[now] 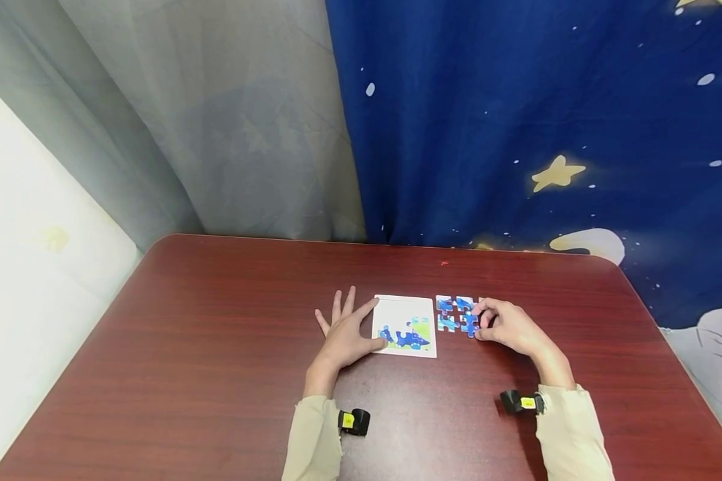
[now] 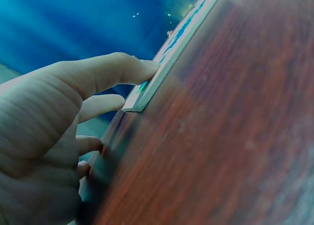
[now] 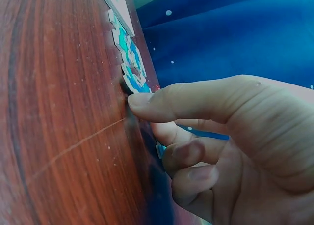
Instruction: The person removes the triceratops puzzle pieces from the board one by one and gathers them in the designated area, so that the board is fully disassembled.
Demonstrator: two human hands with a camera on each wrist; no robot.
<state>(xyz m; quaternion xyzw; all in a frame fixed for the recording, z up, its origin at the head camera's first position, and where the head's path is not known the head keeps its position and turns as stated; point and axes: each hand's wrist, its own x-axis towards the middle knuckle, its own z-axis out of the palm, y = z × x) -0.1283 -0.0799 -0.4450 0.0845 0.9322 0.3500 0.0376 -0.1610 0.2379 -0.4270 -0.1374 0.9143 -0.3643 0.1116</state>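
A square white puzzle board (image 1: 400,312) lies flat on the table, a few blue, green and yellow pieces fitted in its lower part. My left hand (image 1: 343,342) spans the board's left side with fingers spread. Its thumb rests on the lower left corner, as the left wrist view also shows, and its index finger touches the upper left. Just right of the board lie several loose blue-and-white puzzle pieces (image 1: 446,323). My right hand (image 1: 511,327), fingers curled, pinches a blue puzzle piece (image 1: 470,325) at its right edge between thumb and index finger. Those fingers partly hide another piece behind.
The dark red wooden table (image 1: 216,374) extends widely around both hands. A grey curtain (image 1: 247,120) and a blue star-patterned curtain (image 1: 457,133) hang behind its far edge. Black straps with small devices (image 1: 353,422) are worn at both wrists.
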